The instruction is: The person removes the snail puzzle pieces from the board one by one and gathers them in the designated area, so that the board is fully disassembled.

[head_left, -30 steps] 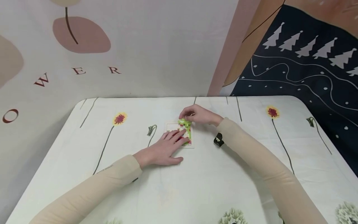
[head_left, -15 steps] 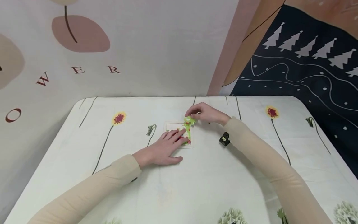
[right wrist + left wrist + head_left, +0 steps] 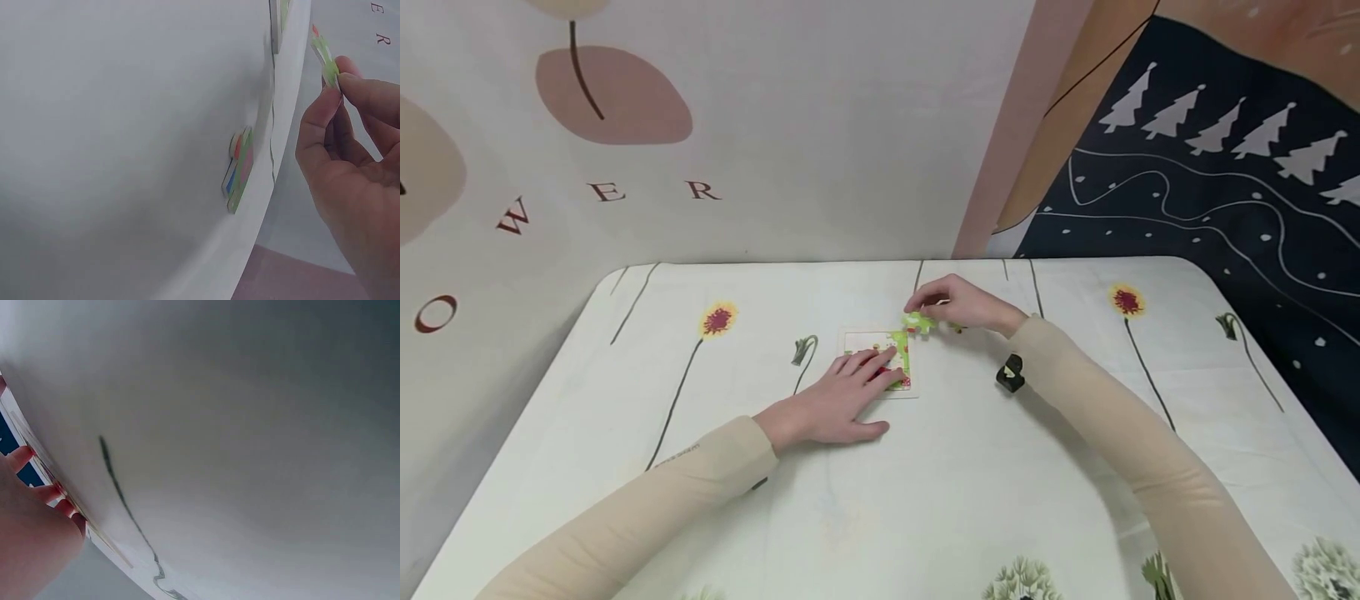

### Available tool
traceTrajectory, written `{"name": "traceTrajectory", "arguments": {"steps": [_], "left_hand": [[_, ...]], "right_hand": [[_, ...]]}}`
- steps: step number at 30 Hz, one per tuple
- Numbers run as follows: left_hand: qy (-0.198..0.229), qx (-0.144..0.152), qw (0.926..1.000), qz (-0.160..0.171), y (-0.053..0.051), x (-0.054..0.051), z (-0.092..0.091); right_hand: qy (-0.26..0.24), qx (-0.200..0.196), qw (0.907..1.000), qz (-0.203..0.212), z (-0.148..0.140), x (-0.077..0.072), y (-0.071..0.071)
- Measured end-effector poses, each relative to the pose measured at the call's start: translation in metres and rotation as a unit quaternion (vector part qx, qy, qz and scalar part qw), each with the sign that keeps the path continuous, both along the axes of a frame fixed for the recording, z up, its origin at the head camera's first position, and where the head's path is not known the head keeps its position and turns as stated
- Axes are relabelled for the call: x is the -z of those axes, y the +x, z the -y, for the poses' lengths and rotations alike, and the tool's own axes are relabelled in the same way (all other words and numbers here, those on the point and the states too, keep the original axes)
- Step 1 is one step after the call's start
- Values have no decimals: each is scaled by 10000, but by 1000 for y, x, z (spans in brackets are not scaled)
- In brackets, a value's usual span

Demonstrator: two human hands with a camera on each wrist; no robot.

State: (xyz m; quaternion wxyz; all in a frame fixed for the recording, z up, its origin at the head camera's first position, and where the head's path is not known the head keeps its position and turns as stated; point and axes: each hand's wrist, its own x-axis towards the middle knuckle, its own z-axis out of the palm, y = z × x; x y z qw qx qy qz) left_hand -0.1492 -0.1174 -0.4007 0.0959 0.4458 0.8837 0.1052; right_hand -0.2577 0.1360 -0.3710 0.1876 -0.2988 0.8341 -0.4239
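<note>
Near the far side of the desk (image 3: 940, 492), a light-green piece (image 3: 917, 322) is held by the right hand (image 3: 961, 302), just beyond the far right corner of a flat, pale board (image 3: 859, 341). The piece is small and thin, with an irregular, knobbed outline; white patches and a touch of red mark its green face. From the right wrist it appears nearly edge-on, raised clear of the desk, pinched between thumb and curled fingers, with a pale edge and an orange-red tip. The board bears a picture in green, red and white inside a thin reddish border, with a green strip along its right side. The left hand (image 3: 838, 406) lies over the board's near left part, fingers extended and spread, thumb apart on the desk; it grips nothing. Below the right hand, a second piece (image 3: 242, 169) rests on the desk, its visible parts green, pink, orange and blue. White cloth printed with flowers covers the desk.
</note>
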Motion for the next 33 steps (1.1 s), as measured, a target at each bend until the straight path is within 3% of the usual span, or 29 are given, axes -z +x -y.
{"name": "traceTrajectory", "arguments": {"steps": [15, 33], "left_hand": [[-28, -28, 10000, 42, 0, 0, 0], [-20, -26, 10000, 62, 1, 0, 0]], "right_hand": [[-78, 39, 9999, -57, -14, 5, 2], [87, 416, 9991, 72, -36, 6, 3]]}}
